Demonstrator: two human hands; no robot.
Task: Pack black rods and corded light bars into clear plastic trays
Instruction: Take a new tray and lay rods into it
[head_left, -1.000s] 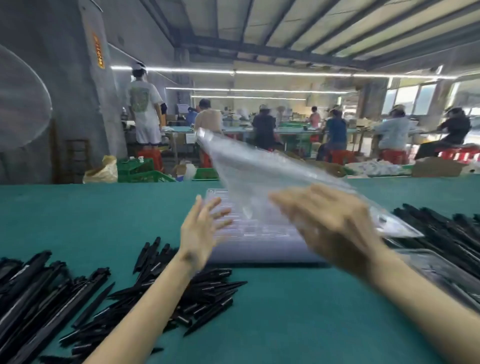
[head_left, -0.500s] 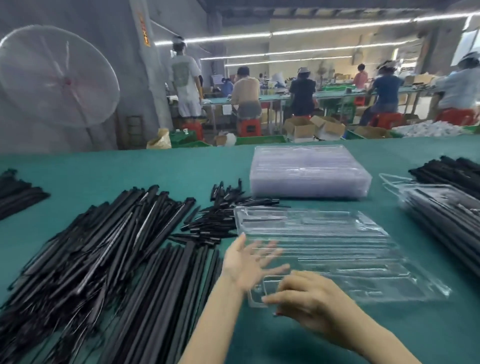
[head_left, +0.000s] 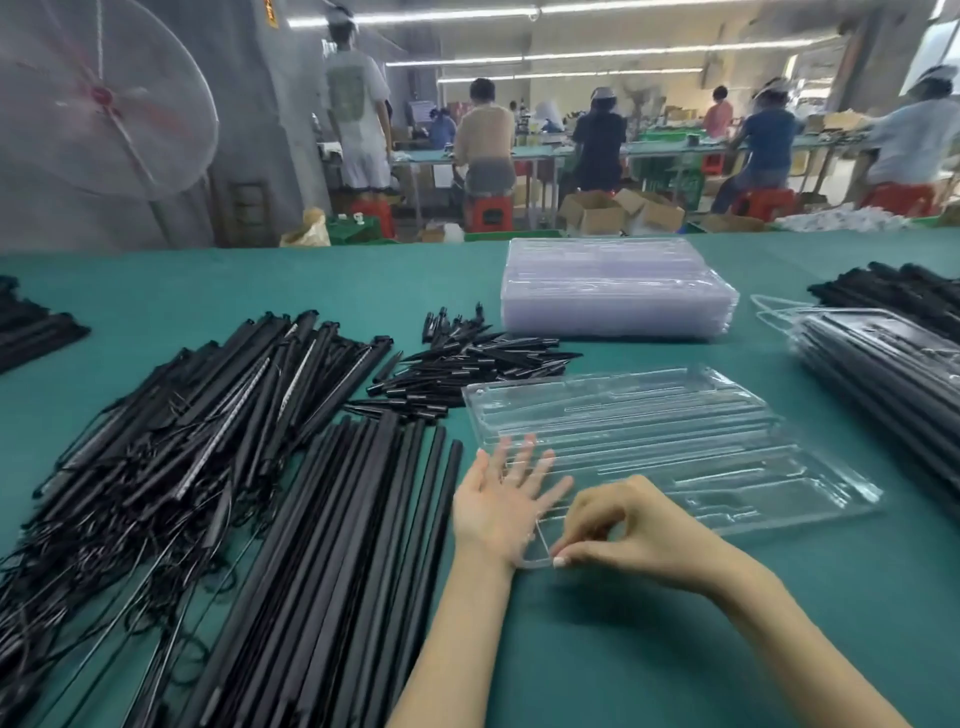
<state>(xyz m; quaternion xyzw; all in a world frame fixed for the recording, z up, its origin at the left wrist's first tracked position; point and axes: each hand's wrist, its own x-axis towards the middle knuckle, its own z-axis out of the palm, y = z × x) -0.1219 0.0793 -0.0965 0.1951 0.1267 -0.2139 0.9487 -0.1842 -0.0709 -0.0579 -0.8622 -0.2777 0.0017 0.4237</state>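
An empty clear plastic tray (head_left: 675, 441) lies flat on the green table in front of me. My right hand (head_left: 628, 530) pinches the tray's near left corner. My left hand (head_left: 506, 493) rests with straight spread fingers, palm up, at the tray's left edge. Long black rods (head_left: 332, 561) lie in a row left of my hands. Further left is a tangled heap of corded light bars (head_left: 171, 436). Short black pieces (head_left: 467, 364) are piled behind the tray.
A stack of empty clear trays (head_left: 618, 291) stands at the back of the green table (head_left: 597, 649). Filled trays (head_left: 883, 364) and more black rods (head_left: 893, 291) sit at the right. Beyond the table are a fan (head_left: 98, 98) and seated workers.
The tray came down from the air onto the table and now lies flat. My right hand has closed on its near corner; my left hand has settled at its left edge. The view tilted down.
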